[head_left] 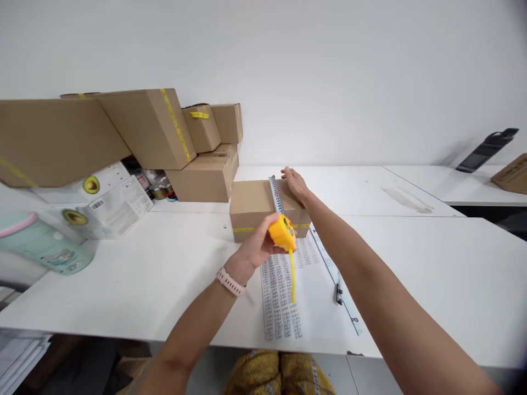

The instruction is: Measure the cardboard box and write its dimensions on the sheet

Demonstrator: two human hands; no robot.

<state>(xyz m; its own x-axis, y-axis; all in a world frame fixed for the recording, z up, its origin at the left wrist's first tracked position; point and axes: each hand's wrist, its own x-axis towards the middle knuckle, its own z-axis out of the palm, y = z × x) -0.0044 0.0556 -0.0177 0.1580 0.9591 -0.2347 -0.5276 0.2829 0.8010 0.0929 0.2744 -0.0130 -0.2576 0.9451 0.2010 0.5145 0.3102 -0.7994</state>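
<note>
My left hand (256,248) grips a yellow tape measure (282,232) just in front of a small cardboard box (252,204) on the white table (164,274). Its strap hangs down from the case. The metal tape blade (275,196) runs from the case across the box's top to the far edge. My right hand (295,183) rests on the far right part of the box top, fingers curled down beside the blade's end. A pink watch band (230,282) is on my left wrist.
A printed sheet (282,296), a clear ruler (337,274) and a black pen (338,294) lie in front of the box. Stacked cardboard boxes (152,129) and white cartons (107,203) crowd the left. A teal bottle (45,247) lies far left. Another white table (453,184) stands right.
</note>
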